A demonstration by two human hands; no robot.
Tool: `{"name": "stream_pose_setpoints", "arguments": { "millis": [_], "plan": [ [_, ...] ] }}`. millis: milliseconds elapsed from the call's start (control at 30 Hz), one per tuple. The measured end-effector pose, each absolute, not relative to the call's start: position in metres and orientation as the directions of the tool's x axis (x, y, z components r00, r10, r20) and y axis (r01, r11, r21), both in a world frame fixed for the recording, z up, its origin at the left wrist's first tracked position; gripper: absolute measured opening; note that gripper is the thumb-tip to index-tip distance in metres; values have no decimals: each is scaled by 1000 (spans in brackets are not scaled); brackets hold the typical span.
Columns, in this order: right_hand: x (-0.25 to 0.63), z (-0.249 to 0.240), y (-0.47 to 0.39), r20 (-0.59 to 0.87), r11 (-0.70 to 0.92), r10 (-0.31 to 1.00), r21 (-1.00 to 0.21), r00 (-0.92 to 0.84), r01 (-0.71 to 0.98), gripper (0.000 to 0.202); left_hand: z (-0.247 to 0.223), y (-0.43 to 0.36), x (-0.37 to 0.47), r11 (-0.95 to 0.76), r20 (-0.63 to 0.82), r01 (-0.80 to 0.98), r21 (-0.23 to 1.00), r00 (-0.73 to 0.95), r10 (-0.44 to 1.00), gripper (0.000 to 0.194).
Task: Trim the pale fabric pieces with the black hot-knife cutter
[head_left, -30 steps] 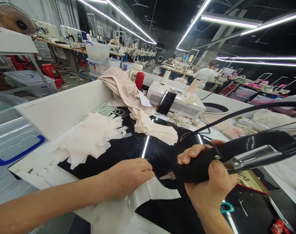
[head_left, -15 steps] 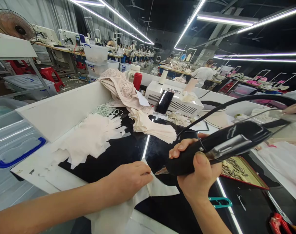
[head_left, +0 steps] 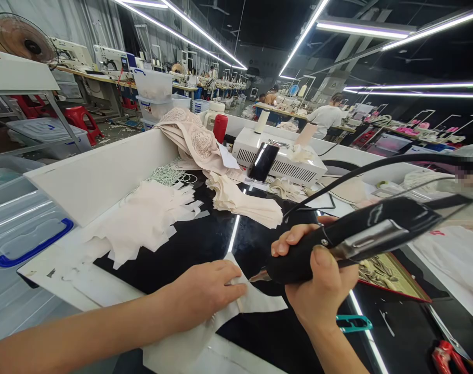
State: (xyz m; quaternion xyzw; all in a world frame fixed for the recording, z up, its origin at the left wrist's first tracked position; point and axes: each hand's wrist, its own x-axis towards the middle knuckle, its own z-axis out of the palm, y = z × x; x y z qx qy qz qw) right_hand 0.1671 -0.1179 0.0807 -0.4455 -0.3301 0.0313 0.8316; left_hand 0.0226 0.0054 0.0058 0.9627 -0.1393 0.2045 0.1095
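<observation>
My left hand (head_left: 205, 293) pinches a cream fabric piece (head_left: 262, 298) on the black tabletop, its thumb and fingers around a fold. More of the cloth hangs over the near table edge below my wrist. My right hand (head_left: 322, 280) is wrapped round a black corded handheld tool (head_left: 361, 228) with a silver lever along its side. Its pointed metal tip (head_left: 262, 275) sits close to the fabric, just right of my left fingers; whether they touch I cannot tell. Teal thread snips (head_left: 353, 323) lie beside my right wrist.
Pale fabric pieces (head_left: 150, 221) are heaped at left, a cream stack (head_left: 244, 200) behind my hands. A phone (head_left: 263, 161) leans on a white machine box (head_left: 299, 163). A gold tray (head_left: 404, 278) and red-handled scissors (head_left: 447, 356) lie at right. Another person (head_left: 326, 117) works farther back.
My left thumb and fingers have parted slightly at the fold. The tool and my right hand have shifted a little to the right. The fabric stays nearly in place.
</observation>
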Motion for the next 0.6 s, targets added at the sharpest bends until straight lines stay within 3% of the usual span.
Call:
{"name": "stream_pose_setpoints", "arguments": {
  "millis": [400,600],
  "plan": [
    [168,83,-128,499,571,335,-782,800,249,36,12,10,21,-930,412,-325,169,881,-233,26],
    [176,87,-150,519,585,291,-761,804,280,39,26,3,24,-915,385,-327,237,896,-221,39]
  ]
}}
